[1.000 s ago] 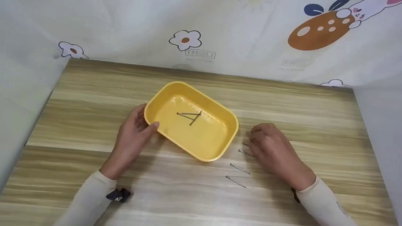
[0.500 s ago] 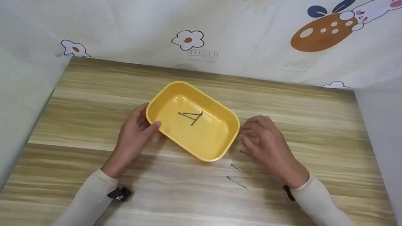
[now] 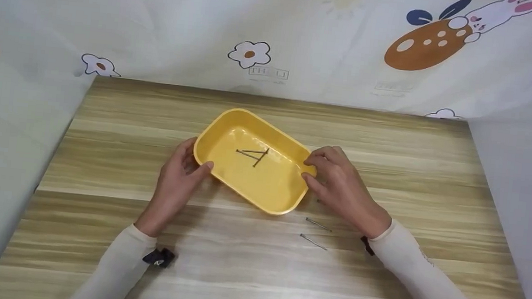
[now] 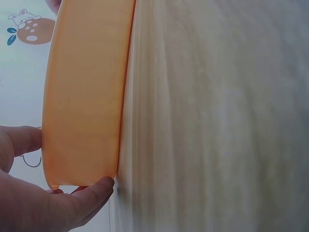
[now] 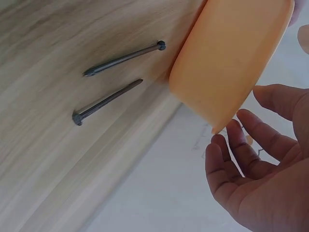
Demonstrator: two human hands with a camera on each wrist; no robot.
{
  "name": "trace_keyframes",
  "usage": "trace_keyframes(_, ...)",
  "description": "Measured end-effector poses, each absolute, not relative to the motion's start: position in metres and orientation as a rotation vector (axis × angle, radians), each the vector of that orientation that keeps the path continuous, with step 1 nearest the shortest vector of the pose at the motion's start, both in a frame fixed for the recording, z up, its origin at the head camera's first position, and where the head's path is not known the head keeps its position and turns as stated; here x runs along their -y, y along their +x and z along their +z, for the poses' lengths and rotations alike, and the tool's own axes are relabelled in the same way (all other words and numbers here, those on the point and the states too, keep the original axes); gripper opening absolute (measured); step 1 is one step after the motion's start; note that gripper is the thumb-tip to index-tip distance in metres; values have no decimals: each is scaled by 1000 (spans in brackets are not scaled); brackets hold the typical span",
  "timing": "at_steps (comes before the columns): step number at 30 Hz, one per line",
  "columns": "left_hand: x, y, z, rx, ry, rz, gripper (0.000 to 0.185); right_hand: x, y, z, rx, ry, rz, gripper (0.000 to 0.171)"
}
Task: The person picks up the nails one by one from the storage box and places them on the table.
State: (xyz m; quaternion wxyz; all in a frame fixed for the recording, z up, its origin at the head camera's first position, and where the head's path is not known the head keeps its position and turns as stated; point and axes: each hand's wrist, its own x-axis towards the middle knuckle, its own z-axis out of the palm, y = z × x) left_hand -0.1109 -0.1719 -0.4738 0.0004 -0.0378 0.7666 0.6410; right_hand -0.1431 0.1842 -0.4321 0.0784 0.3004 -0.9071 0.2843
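A yellow plastic tray (image 3: 262, 188), rounded at the corners, sits on the table with several steel nails (image 3: 248, 155) crossed inside. My left hand (image 3: 174, 184) grips its left end; in the left wrist view the thumb lies at the rim and the fingers reach the bottom edge. At the right end, my right hand (image 3: 341, 183) has its bent fingers and thumb over the rim. A gap shows between thumb and forefinger in the right wrist view, and whether a nail is held there is hidden. Two loose nails (image 5: 106, 101) lie on the wood beside the tray.
The wood-grain table (image 3: 215, 271) is bounded by a printed cloth (image 3: 171, 23) along the back and both sides. A dark strap device (image 3: 158, 257) sits at the left wrist.
My right hand has moved left from over the nails to the tray's right rim. Fewer loose nails show on the table. The left hand keeps its place on the tray.
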Motion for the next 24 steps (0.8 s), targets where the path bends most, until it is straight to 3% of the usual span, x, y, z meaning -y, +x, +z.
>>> trace_keyframes(24,170,-110,-473,-2386,-116,2053,67,-135,-166,-443,2667,1128,622,22)
